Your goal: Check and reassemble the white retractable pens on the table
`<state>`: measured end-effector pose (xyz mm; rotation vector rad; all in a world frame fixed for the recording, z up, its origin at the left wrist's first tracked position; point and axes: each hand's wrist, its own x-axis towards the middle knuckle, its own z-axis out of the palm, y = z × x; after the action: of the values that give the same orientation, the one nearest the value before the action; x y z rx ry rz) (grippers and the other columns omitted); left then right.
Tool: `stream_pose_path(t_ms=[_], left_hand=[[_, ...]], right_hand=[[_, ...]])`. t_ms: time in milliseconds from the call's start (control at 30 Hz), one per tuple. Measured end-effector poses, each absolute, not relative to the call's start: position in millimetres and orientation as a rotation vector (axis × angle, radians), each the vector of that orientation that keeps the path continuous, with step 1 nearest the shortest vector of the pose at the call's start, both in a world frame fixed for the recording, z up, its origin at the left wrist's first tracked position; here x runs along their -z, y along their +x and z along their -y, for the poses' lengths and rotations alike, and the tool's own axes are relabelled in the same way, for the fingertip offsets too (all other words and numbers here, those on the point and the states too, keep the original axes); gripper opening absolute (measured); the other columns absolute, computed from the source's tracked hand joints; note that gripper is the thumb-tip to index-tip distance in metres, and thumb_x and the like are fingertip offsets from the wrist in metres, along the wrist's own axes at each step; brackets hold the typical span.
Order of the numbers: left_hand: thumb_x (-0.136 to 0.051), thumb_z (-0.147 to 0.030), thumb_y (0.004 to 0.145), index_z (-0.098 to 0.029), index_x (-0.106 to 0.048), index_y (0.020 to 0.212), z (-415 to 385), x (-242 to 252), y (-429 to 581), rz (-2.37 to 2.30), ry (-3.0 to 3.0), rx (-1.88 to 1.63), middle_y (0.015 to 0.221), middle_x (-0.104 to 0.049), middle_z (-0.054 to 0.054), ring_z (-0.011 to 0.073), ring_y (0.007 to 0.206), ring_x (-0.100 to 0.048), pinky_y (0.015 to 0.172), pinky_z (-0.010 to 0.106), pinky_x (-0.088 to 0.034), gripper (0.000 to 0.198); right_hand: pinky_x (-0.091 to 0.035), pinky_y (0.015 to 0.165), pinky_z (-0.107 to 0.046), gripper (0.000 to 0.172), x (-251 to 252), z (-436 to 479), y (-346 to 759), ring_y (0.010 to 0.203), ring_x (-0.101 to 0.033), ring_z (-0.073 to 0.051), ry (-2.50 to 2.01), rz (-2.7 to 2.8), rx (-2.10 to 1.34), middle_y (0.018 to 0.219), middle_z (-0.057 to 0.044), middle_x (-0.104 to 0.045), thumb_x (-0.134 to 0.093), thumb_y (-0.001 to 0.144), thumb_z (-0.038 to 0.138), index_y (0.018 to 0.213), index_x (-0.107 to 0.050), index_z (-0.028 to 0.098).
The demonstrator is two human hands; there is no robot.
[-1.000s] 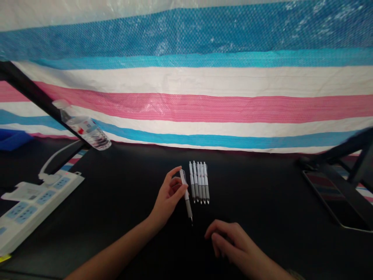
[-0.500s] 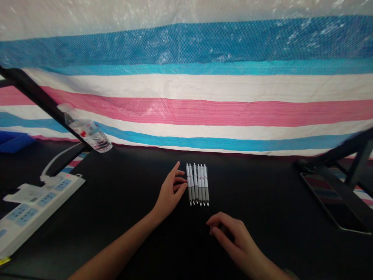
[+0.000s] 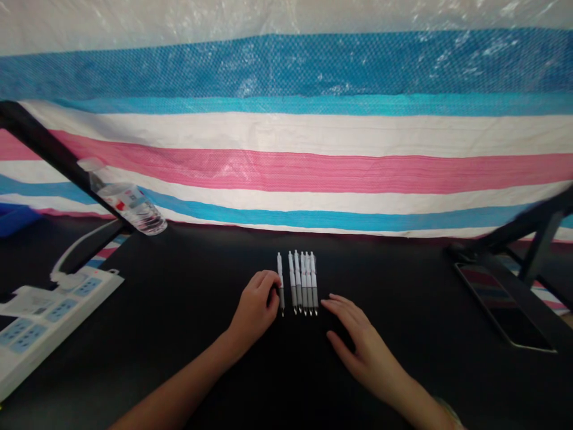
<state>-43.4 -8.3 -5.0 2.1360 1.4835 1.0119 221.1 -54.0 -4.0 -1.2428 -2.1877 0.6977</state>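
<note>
Several white and grey pens (image 3: 305,283) lie side by side in a row on the black table (image 3: 215,257), their white ends pointing away from me. One pen (image 3: 280,280) stands apart to the left of the row with a narrow gap between. My left hand (image 3: 257,301) is closed on this pen, thumb and fingers pinching it about its middle. Just right of the row, my right hand (image 3: 358,337) is held with its fingers stretched and thumb apart; nothing is in it, and its fingertips come close to the rightmost pen.
At the left lies a white power strip (image 3: 58,322) with a plugged-in cable. A clear water bottle (image 3: 134,206) leans behind it, near a blue tray (image 3: 18,220). A phone (image 3: 504,307) lies at the right beside a black stand (image 3: 514,239). A striped plastic sheet (image 3: 286,170) hangs behind.
My left hand has closed on the leftmost pen and drawn it left, away from the row. My right hand has moved up nearer the pens and its fingers have opened out.
</note>
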Motion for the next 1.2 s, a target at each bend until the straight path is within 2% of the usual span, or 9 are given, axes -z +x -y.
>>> stream_pose_path(t_ms=[433,633,967,1200], left_hand=[[-0.060,-0.005,0.086,-0.023,-0.063,0.094,6,11,-41,-1.384,2.189,-1.002,0.105,-0.071,0.006,0.0251,0.102,-0.065,0.090,0.043,-0.054,0.019],[-0.062,-0.009,0.088,-0.022,-0.066,0.097,7,10,-40,-1.335,2.242,-0.934,0.114,-0.073,0.008,0.0276,0.110,-0.063,0.097,0.049,-0.052,0.016],[-0.054,-0.009,0.092,-0.025,-0.064,0.123,17,5,-33,-1.180,2.389,-0.753,0.129,-0.071,0.007,0.0299,0.125,-0.058,0.105,0.053,-0.048,0.036],[-0.057,-0.010,0.090,-0.026,-0.063,0.128,19,6,-33,-1.161,2.400,-0.757,0.130,-0.070,0.008,0.0304,0.125,-0.058,0.106,0.054,-0.048,0.042]], right_hand=[[-0.040,0.117,-0.059,0.048,4,50,222,0.141,-0.048,-0.032,-1.288,2.198,-0.691,0.145,-0.013,-0.058,-0.055,0.096,0.022,0.144,-0.052,0.023],[-0.041,0.116,-0.058,0.045,5,47,223,0.138,-0.049,-0.032,-1.284,2.185,-0.677,0.142,-0.013,-0.061,-0.054,0.096,0.022,0.141,-0.053,0.022],[-0.049,0.101,-0.053,0.026,-1,41,228,0.116,-0.062,-0.031,-1.400,2.015,-0.662,0.115,-0.011,-0.072,-0.054,0.095,0.025,0.117,-0.067,0.022],[-0.051,0.096,-0.049,0.024,-6,38,230,0.109,-0.064,-0.030,-1.407,1.982,-0.681,0.111,-0.010,-0.072,-0.054,0.094,0.025,0.113,-0.068,0.022]])
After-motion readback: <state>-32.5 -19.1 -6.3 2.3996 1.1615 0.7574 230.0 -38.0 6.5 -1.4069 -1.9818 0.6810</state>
